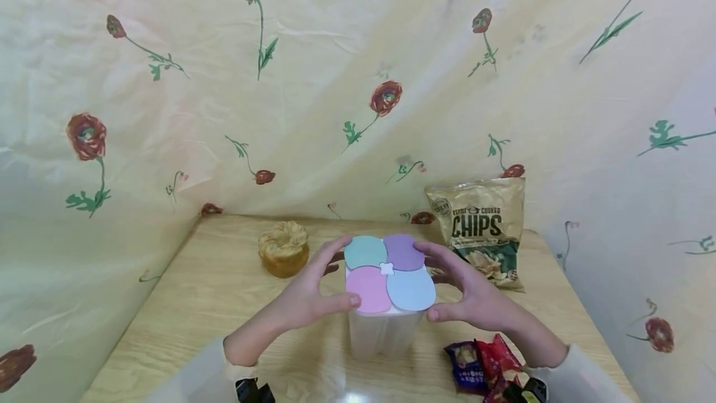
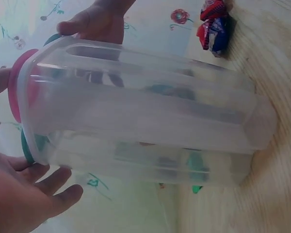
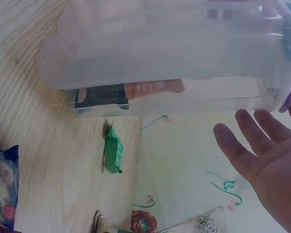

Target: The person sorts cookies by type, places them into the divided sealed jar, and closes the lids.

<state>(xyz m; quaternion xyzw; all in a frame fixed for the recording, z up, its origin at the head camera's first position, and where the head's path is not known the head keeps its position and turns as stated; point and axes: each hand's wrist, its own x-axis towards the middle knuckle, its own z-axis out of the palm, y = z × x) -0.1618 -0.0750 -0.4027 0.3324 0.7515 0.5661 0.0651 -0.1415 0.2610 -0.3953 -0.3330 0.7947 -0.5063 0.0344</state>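
A tall clear storage container (image 1: 380, 338) with several compartments stands upright on the table. Its lid (image 1: 369, 291) carries teal, purple, pink and light blue rounded flaps. My left hand (image 1: 304, 300) grips the lid's left side, its thumb at the pink flap and fingers around the teal one. From the right, my right hand (image 1: 475, 294) holds the lid edge, fingers by the purple flap and thumb near the light blue one. In the right wrist view, only some fingertips of the right hand (image 3: 276, 160) meet the container (image 3: 174, 43); printed shapes show through its wall.
A round bread (image 1: 284, 250) sits back left on the wooden table (image 1: 212, 303). The chips bag (image 1: 483, 222) stands upright at the back right. Blue (image 1: 468, 365) and red (image 1: 496, 359) snack packets lie near the right forearm. A small green packet (image 3: 113, 150) lies beyond the container.
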